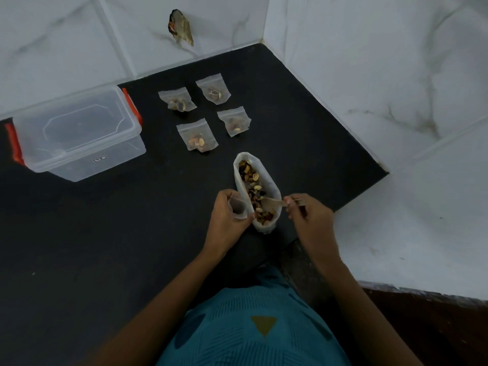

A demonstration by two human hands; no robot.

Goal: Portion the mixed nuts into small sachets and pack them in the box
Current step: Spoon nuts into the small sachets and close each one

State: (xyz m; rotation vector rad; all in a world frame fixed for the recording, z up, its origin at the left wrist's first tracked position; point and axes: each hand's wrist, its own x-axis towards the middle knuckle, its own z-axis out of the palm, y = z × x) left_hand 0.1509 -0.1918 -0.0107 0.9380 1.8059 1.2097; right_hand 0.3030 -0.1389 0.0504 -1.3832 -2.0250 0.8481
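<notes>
Head view: we found four filled sachets (197, 134) near the counter's (105, 233) far edge, the box (79, 133) unpacked at its left edge. The left hand (227, 215) gripped an empty sachet (237, 207); the right hand (309, 220) held a spoon (274, 203) in the nut bag (269, 180).

arms: bare | garment (253, 326): teal, dark line pattern | mark: mustard triangle

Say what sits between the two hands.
In the head view, the open bag of mixed nuts lies between the left hand, holding a small sachet, and the right hand, holding a spoon.
</notes>
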